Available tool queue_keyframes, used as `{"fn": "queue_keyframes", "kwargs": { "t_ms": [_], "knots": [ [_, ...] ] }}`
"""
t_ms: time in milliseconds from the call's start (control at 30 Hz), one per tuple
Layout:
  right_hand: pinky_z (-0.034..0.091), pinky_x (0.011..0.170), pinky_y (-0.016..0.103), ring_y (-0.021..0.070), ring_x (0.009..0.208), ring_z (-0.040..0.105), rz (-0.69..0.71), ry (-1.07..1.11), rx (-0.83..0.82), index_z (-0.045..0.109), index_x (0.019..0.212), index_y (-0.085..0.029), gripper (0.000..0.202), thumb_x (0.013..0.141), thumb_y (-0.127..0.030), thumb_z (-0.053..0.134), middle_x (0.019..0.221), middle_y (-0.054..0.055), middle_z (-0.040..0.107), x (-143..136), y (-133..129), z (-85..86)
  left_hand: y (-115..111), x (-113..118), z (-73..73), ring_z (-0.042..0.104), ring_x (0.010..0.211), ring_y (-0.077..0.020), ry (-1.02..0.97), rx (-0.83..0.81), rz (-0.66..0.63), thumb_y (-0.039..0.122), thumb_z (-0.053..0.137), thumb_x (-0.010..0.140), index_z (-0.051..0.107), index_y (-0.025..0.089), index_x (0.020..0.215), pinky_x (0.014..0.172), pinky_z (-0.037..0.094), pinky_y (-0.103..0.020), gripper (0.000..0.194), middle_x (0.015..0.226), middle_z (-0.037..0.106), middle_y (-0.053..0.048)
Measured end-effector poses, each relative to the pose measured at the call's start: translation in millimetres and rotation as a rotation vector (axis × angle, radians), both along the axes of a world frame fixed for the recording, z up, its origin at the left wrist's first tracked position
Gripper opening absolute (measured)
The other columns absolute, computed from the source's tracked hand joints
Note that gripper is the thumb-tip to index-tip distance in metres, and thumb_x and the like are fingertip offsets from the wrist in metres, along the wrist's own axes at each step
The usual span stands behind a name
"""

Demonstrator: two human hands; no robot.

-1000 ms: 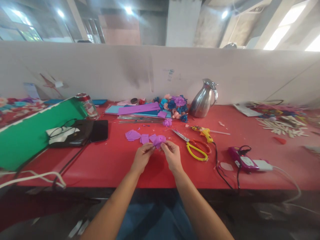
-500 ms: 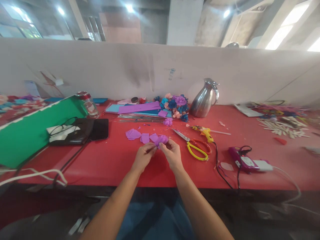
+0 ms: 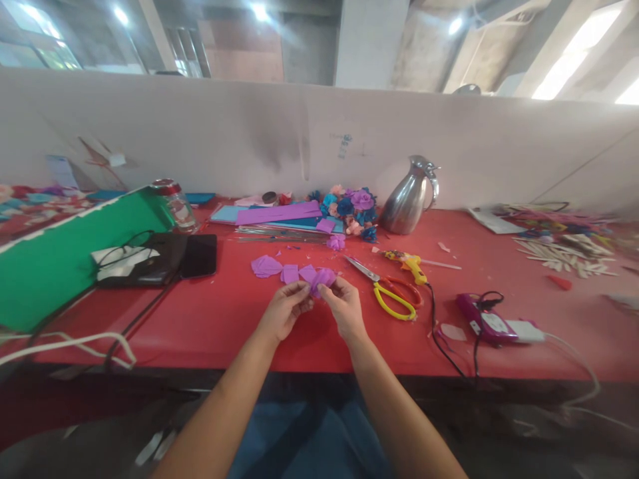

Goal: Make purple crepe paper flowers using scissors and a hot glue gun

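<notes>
Between my two hands, just above the red table, is a piece of purple crepe paper. My left hand pinches its left edge between thumb and fingers. My right hand grips its right side, the thumb pressed on the front. Beyond my left hand lie cut purple paper petals and a small purple square. Behind my hands sits a small purple paper flower. Scissors with yellow and orange handles lie to the right of my right hand.
A yellow glue gun lies beyond the scissors, its cord running to a purple power strip. At the back stand a steel jug and a bunch of paper flowers. A black phone and a green panel are at left.
My left hand has shifted slightly left, its fingers drawing a little away from the right hand. The purple paper between the hands looks a bit more spread out.
</notes>
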State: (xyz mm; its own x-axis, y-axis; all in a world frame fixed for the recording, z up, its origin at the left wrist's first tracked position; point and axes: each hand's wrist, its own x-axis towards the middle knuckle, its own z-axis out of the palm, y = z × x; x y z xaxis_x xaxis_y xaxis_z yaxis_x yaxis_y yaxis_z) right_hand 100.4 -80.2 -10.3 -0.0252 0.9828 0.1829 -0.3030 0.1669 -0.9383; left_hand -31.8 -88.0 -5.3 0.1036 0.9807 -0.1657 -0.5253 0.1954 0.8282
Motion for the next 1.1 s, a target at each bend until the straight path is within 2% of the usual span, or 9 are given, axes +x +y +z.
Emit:
{"fn": "queue_keyframes", "kwargs": {
  "t_ms": [200, 467, 733, 1100],
  "knots": [
    [0.049, 0.068, 0.029, 0.016, 0.068, 0.059, -0.012, -0.036, 0.0, 0.065, 0.078, -0.017, 0.02, 0.07, -0.035, 0.066, 0.073, 0.002, 0.066, 0.7, -0.6, 3.3, -1.5, -0.3, -0.3, 0.054, 0.05, -0.0068, 0.054, 0.003, -0.001, 0.025, 0.083, 0.057, 0.068, 0.014, 0.071, 0.054, 0.045, -0.021, 0.023, 0.061, 0.062, 0.002],
    [0.044, 0.061, 0.025, 0.0119, 0.059, 0.052, -0.015, -0.027, 0.008, 0.062, 0.072, -0.017, 0.016, 0.071, -0.032, 0.066, 0.063, -0.002, 0.058, 0.2, -1.1, 1.0, -4.7, 1.5, -1.8, 0.052, 0.055, -0.0075, 0.191, 0.084, -0.02, 0.03, 0.08, 0.06, 0.072, 0.014, 0.073, 0.056, 0.042, -0.021, 0.022, 0.064, 0.062, -0.001],
    [0.042, 0.059, 0.024, 0.0119, 0.058, 0.05, -0.034, -0.067, 0.029, 0.061, 0.075, -0.018, 0.014, 0.075, -0.032, 0.057, 0.062, -0.002, 0.057, 3.2, -5.9, 8.3, -3.4, 1.8, -1.6, 0.048, 0.053, -0.0061, 0.183, 0.089, 0.091, 0.031, 0.082, 0.057, 0.07, 0.014, 0.07, 0.053, 0.039, -0.019, 0.024, 0.059, 0.057, 0.002],
    [0.044, 0.063, 0.025, 0.013, 0.062, 0.053, -0.057, -0.178, 0.031, 0.06, 0.074, -0.018, 0.014, 0.072, -0.032, 0.06, 0.068, 0.0, 0.06, 2.3, -3.3, -0.6, -3.5, 4.5, -1.4, 0.054, 0.061, -0.0095, 0.197, 0.112, 0.185, 0.03, 0.081, 0.055, 0.072, 0.015, 0.073, 0.063, 0.045, -0.023, 0.025, 0.068, 0.064, -0.001]
  ]
}}
